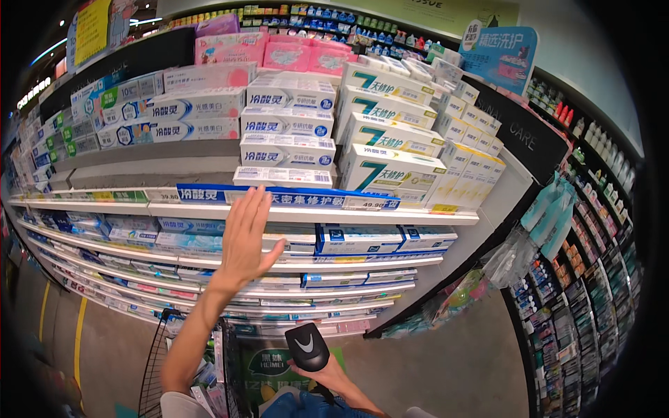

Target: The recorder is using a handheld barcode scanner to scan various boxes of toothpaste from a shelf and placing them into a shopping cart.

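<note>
My left hand [245, 233] is raised to the shelf front, fingers stretched out and together, thumb apart. Its fingertips overlap the blue label strip [300, 198] along the shelf edge; whether they press on it I cannot tell. Lower down, my right hand [329, 375] is wrapped round a black handheld barcode scanner [306, 347]. Just above the left fingertips stands a stack of white and blue toothpaste boxes [287, 124]. Larger white boxes with green lettering [394, 167] are stacked to its right, and yellow and white boxes [465, 174] fill the shelf end.
Lower shelves hold more boxes [359, 240]. A black wire cart [159, 348] with packages stands below my left arm. Teal plastic bags [550, 212] hang at the right end of the shelf unit. Another stocked rack [578, 313] stands across the aisle floor [446, 362].
</note>
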Tool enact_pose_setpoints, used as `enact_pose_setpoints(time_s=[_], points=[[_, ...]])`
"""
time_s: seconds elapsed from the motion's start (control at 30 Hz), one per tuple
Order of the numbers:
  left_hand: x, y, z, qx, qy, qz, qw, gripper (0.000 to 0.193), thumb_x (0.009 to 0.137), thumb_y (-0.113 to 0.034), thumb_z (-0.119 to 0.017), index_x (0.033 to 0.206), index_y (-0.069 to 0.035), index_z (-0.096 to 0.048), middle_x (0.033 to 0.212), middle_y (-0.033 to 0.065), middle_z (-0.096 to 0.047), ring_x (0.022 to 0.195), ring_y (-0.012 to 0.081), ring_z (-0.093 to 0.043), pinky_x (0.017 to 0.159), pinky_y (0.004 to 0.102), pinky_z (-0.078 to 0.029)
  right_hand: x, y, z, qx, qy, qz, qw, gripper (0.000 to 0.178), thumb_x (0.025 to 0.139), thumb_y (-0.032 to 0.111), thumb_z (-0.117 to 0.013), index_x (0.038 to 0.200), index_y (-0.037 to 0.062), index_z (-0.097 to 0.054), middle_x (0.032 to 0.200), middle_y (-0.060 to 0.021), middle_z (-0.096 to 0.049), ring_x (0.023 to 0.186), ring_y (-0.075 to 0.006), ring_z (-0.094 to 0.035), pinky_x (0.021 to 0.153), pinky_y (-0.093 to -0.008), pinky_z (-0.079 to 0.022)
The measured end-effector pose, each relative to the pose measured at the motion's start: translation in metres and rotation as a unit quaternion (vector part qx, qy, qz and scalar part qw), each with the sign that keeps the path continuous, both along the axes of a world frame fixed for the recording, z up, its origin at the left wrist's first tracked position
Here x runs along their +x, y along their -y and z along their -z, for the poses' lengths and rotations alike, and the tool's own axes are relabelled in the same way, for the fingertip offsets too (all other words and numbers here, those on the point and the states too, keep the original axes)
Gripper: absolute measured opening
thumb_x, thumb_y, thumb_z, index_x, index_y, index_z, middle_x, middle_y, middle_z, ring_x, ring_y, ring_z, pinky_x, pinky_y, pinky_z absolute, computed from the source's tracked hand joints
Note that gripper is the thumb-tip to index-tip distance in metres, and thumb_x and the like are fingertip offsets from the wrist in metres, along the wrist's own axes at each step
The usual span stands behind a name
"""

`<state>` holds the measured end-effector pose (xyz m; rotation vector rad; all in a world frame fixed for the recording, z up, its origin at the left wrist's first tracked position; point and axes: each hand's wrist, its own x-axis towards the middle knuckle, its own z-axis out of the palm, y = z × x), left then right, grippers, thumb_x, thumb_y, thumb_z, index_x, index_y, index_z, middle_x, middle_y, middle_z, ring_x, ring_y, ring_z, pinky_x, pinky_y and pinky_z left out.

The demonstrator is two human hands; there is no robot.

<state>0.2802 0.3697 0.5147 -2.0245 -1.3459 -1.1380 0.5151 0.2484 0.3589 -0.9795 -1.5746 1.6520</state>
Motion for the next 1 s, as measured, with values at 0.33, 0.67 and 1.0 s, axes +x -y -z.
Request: enact_pose_setpoints(time_s=[0.33, 0.67, 1.0], points=[[0.017, 0.253, 0.329, -0.257, 0.423, -0.287, 0.820, 0.064, 0.070, -0.013, -0.067, 0.126, 0.003, -0.043, 0.118, 0.0233, -0.052, 0.109, 0.0391, -0.050, 0.094, 0.0432, -0.039, -0.025, 0.001, -0.016, -0.078, 0.040, -0.025, 0.996, 0.024, 0.075, 0.007, -0.075, 0.096, 0.0001, -0.066, 0.089, -0.0051, -0.069, 0.078, -0.0110, -0.062, 0.071, -0.0260, -0.050], [0.014, 0.392, 0.423, -0.406, 0.378, -0.490, 0.673, 0.052, 0.078, -0.034, -0.064, 0.111, 0.003, -0.048, 0.102, 0.0236, -0.055, 0.097, 0.0394, -0.054, 0.083, 0.0459, -0.044, -0.085, 0.017, -0.007, -0.128, 0.111, -0.183, 0.968, 0.033, 0.076, 0.002, -0.072, 0.106, -0.0031, -0.059, 0.094, -0.0117, -0.067, 0.084, -0.0151, -0.064, 0.076, -0.0275, -0.050], [0.021, 0.377, 0.439, -0.460, 0.365, -0.552, 0.592, 0.039, 0.092, -0.041, -0.047, 0.084, -0.004, -0.056, 0.069, 0.0191, -0.063, 0.061, 0.0370, -0.062, 0.054, 0.0469, -0.048, -0.115, 0.025, -0.006, -0.119, 0.126, -0.221, 0.960, 0.032, 0.076, 0.000, -0.071, 0.105, -0.0034, -0.059, 0.093, -0.0113, -0.067, 0.085, -0.0152, -0.063, 0.077, -0.0281, -0.049]])
